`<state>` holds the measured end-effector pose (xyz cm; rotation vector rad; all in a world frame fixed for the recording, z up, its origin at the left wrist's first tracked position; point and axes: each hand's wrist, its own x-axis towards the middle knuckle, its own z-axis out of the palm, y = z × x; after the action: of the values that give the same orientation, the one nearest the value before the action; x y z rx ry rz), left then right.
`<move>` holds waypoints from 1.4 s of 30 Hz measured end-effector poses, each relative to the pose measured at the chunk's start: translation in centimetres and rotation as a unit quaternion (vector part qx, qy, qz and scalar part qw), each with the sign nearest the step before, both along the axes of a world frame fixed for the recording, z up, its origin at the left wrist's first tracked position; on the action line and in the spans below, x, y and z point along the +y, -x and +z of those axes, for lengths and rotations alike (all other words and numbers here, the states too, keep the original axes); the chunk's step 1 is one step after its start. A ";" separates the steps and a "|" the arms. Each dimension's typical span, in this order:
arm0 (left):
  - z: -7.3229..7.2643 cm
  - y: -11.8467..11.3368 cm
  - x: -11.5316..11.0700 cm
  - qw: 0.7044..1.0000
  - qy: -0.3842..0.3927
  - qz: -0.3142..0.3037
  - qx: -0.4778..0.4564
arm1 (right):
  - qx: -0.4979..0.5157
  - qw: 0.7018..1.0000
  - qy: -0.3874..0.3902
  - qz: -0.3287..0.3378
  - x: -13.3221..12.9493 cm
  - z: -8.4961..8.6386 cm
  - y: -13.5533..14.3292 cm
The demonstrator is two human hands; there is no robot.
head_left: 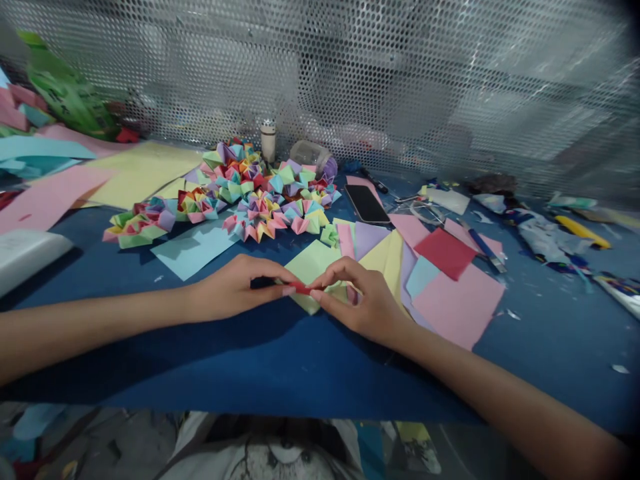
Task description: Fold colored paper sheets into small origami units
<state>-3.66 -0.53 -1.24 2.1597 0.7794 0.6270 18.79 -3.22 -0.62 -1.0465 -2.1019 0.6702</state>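
Note:
A small folded piece of red paper is held level between my two hands, just above the blue table. My left hand pinches its left end between thumb and fingers. At the right end, the thumb and index finger of my right hand are closed on it. Beneath lies a light green paper sheet. To the right of my right hand, coloured squares overlap, among them a red sheet and a pink sheet. Beyond my hands sits a cluster of multicoloured folded paper pieces.
A black phone lies behind the sheets. A cutter knife, scissors and scraps are at the right. Clear jar and small white bottle stand near the perforated metal screen. At left are a green bottle and large papers.

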 end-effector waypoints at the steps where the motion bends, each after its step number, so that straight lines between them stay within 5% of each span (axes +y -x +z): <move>1: 0.2 -0.2 0.1 0.999 0.030 0.025 -0.010 | 0.015 1.000 0.017 -0.003 0.1 0.0 0.0; 11: 1.5 -4.2 2.4 0.937 0.294 0.093 -0.162 | 0.139 0.985 0.044 -0.095 3.0 0.1 -1.1; 17: -0.5 -5.8 3.8 0.904 0.319 0.136 -0.249 | 0.074 0.993 0.002 -0.094 4.4 -0.6 -2.2; 20: -0.7 -5.6 3.7 0.900 0.327 0.137 -0.253 | 0.003 0.991 -0.115 -0.073 4.4 -0.9 -2.8; 25: -0.6 -5.4 3.3 0.910 0.312 0.120 -0.245 | -0.153 0.945 -0.289 -0.001 3.8 -0.4 -3.4; 31: -0.9 -5.5 3.4 0.920 0.295 0.103 -0.236 | -0.218 0.911 -0.349 0.020 3.3 0.1 -3.4; 42: -0.9 -5.4 3.3 0.935 0.267 0.093 -0.213 | -0.196 0.907 -0.371 0.037 3.4 -0.2 -3.4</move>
<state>1.79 2.76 -2.10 1.4021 0.8028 0.8330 22.19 0.19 -0.83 -0.6888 -2.4267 -0.3535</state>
